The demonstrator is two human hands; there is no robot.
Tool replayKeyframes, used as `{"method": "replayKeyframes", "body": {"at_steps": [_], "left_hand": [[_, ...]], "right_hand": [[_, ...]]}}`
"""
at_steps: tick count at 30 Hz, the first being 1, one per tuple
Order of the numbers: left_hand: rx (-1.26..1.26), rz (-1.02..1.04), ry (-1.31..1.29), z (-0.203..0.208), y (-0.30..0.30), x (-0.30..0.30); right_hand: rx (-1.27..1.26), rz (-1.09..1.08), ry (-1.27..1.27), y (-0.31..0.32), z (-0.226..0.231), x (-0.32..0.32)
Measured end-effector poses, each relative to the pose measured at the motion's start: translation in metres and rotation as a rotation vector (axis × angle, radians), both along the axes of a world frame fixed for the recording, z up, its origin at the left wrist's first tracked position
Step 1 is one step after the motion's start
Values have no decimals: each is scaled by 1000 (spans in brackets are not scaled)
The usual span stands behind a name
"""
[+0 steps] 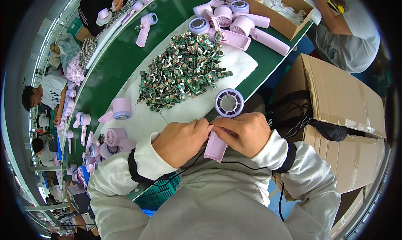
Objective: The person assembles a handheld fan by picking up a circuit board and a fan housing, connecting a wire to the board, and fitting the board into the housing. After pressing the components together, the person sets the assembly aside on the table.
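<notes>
In front of my body I hold a pink fan-shaped housing with a handle (pixel 216 147). Its round purple end with a slotted ring (pixel 239 101) points away from me, while the hollow handle hangs toward my lap. The fingers of my left hand (pixel 181 142) are closed in a pinch at the neck of the housing. From the other side my right hand (pixel 247 133) grips the same neck, its thumb pressed close to the left fingertips. Whatever lies between the fingertips is too hidden to make out. Beyond my hands a large pile of small green circuit boards (pixel 180 72) lies on a white sheet (pixel 238 64).
Several pink housings (pixel 240 25) cluster at the table's far end beside an open cardboard box (pixel 293 24). More housings (pixel 115 137) stand at the left. Large cartons (pixel 347 97) with a black cable flank my right. A green basket (pixel 161 192) sits below. Other people work nearby.
</notes>
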State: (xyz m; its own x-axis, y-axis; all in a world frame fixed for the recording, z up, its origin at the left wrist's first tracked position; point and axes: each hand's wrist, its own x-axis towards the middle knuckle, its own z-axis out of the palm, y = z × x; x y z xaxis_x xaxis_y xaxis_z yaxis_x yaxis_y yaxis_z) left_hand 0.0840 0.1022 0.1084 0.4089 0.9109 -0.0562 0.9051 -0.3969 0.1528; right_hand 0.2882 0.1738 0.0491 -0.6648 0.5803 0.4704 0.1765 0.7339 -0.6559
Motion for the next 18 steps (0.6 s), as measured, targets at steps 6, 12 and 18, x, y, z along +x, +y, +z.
{"method": "replayKeyframes", "body": {"at_steps": [6,12,18], "left_hand": [[-109,53,-180,22,10,-23],[108,378,-309,23,39,-47],[135,323,-278,6,41,-61]], "right_hand": [[-8,-38,-33,-1,2,0],[75,-38,-36,-2,0,2],[59,-42,16,-2,-4,-1]]}}
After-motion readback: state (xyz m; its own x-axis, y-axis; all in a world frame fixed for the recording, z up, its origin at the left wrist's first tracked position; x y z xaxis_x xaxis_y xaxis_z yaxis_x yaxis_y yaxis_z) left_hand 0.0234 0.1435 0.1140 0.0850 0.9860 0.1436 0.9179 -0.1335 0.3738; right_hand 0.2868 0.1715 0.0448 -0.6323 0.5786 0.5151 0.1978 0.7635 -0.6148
